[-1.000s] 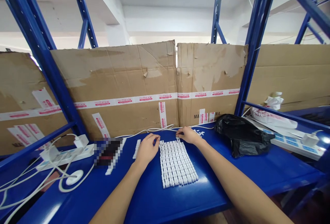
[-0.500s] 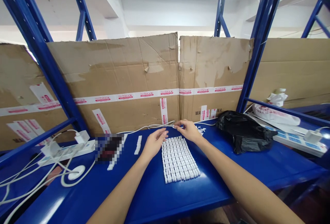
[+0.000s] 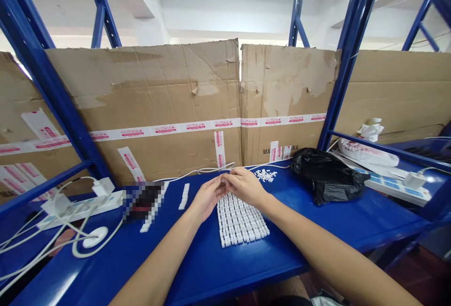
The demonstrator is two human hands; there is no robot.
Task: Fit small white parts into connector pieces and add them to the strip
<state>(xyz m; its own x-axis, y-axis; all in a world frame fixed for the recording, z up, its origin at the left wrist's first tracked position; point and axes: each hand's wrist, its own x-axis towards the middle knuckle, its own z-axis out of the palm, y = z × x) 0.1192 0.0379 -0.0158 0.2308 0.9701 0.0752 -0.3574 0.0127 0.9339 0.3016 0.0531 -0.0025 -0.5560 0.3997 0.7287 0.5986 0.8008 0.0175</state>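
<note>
My left hand [image 3: 208, 196] and my right hand [image 3: 246, 187] meet over the far end of a block of small white pieces [image 3: 243, 224], laid in several close rows on the blue table. Fingertips of both hands are pinched together. Whatever they hold is hidden or too small to name. Just beyond my right hand lies a loose heap of small white parts [image 3: 266, 175]. A short separate row of white pieces [image 3: 183, 196] rests to the left of my left hand.
A crumpled black plastic bag [image 3: 326, 177] sits at the right. On the left are a power strip [image 3: 81, 210] with white cables and a pixelated dark object [image 3: 143, 201] beside a white strip. Cardboard sheets [image 3: 169, 90] stand along the back between blue posts.
My right hand has moved left and toward me, so its fingertips now meet those of my left hand. More of the loose heap shows. The view has shifted slightly.
</note>
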